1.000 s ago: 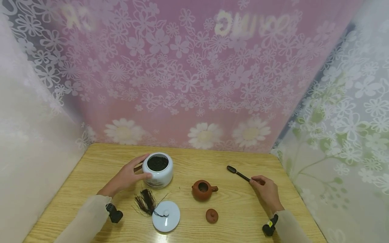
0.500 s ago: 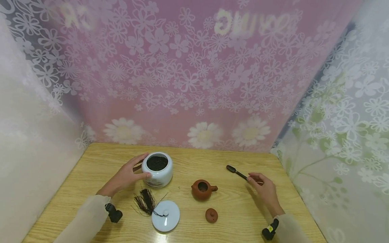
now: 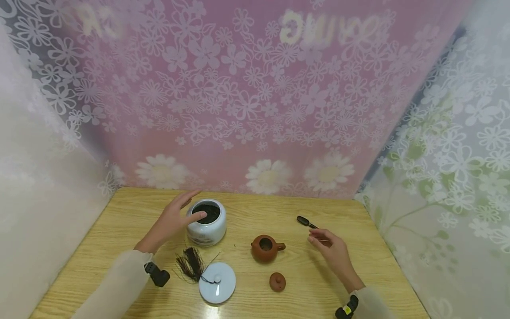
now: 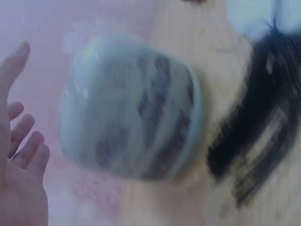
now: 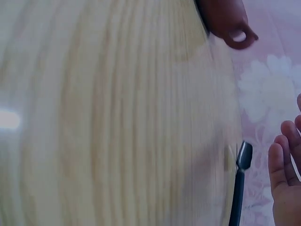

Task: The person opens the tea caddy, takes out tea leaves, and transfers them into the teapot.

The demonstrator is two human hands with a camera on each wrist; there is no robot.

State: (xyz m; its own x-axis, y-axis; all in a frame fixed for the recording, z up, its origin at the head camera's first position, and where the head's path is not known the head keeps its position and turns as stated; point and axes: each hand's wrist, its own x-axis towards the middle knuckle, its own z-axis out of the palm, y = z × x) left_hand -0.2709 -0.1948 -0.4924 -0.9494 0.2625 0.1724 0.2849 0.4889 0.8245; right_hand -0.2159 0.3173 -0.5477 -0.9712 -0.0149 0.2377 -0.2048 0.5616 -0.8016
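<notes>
A white porcelain jar [image 3: 209, 234] filled with dark tea leaves [image 3: 211, 209] stands at the back left. My left hand [image 3: 172, 221] is beside and above its rim with the fingers spread; in the left wrist view that hand [image 4: 23, 165] is apart from the jar [image 4: 127, 113]. A black tea scoop [image 3: 303, 220] lies on the table at the right. Over its handle hovers my right hand [image 3: 334, 252], and the right wrist view has its fingers [image 5: 278, 165] loosely extended and apart from the scoop [image 5: 244, 155]. Between the hands sits an uncovered brown clay teapot [image 3: 264, 253].
In front of the teapot lies its small brown lid [image 3: 277, 282]. The jar's white lid [image 3: 223, 290] rests at the front, with a dark tassel [image 3: 191, 265] tied to its knob. A floral curtain [image 3: 255, 110] hangs behind the wooden table [image 3: 318, 283].
My left hand has let go of the jar and lifted, its thumb now over the mouth. My right hand has let go of the scoop's handle and moved left; the scoop stayed put.
</notes>
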